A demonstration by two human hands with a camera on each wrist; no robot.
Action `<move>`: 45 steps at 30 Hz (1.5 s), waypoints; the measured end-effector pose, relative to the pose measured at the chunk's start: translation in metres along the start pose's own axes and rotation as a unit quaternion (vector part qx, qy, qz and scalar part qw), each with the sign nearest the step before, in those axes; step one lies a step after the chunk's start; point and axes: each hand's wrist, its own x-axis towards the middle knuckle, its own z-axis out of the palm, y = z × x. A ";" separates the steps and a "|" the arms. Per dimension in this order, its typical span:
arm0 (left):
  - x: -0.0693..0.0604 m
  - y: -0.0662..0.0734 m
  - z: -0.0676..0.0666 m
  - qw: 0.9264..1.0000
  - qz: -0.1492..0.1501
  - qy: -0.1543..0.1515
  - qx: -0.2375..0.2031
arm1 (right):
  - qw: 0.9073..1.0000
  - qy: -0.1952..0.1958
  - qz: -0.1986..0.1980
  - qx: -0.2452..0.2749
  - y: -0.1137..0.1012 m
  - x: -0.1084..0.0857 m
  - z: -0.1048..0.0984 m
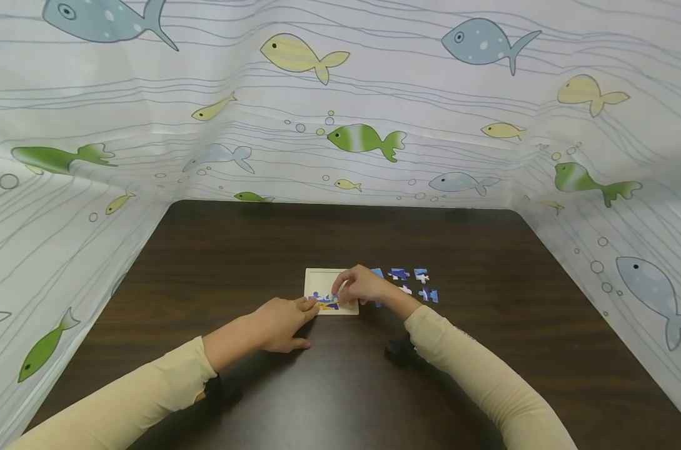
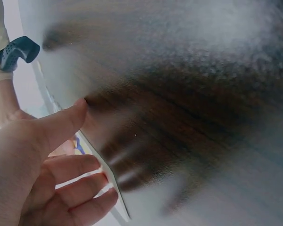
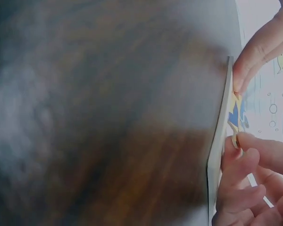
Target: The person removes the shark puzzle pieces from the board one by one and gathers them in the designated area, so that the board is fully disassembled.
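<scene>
A cream-coloured puzzle tray [image 1: 322,279] lies on the dark table, with joined blue, white and yellow jigsaw pieces [image 1: 324,301] along its near left part. My left hand [image 1: 280,324] rests its fairly straight fingertips on the tray's left side, thumb spread toward me. Over the tray's right half is my right hand [image 1: 367,284]. Between its thumb and index finger it pinches a small jigsaw piece [image 3: 235,141], close beside the laid pieces in the right wrist view. Most of that piece is hidden by the fingers.
Several loose jigsaw pieces [image 1: 399,274] lie right of the tray, some partly behind the right wrist. The brown table [image 1: 233,244] is enclosed at the back and sides by a white fish-print curtain [image 1: 295,169]. A dark device [image 1: 399,351] sits under the right forearm.
</scene>
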 end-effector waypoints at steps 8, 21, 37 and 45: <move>0.000 0.003 -0.003 0.999 -0.009 -0.025 -0.025 | 0.999 0.028 0.014 0.016 0.002 -0.006 -0.005; -0.009 0.000 -0.003 0.998 -0.013 -0.029 -0.056 | 0.995 -0.005 0.085 0.048 0.040 -0.045 -0.056; -0.005 0.001 -0.012 0.998 -0.009 -0.035 -0.049 | 0.988 -0.022 0.143 0.047 0.077 -0.090 -0.076; -0.001 0.003 -0.010 0.998 -0.002 -0.033 -0.053 | 0.990 -0.014 0.143 -0.002 0.082 -0.098 -0.076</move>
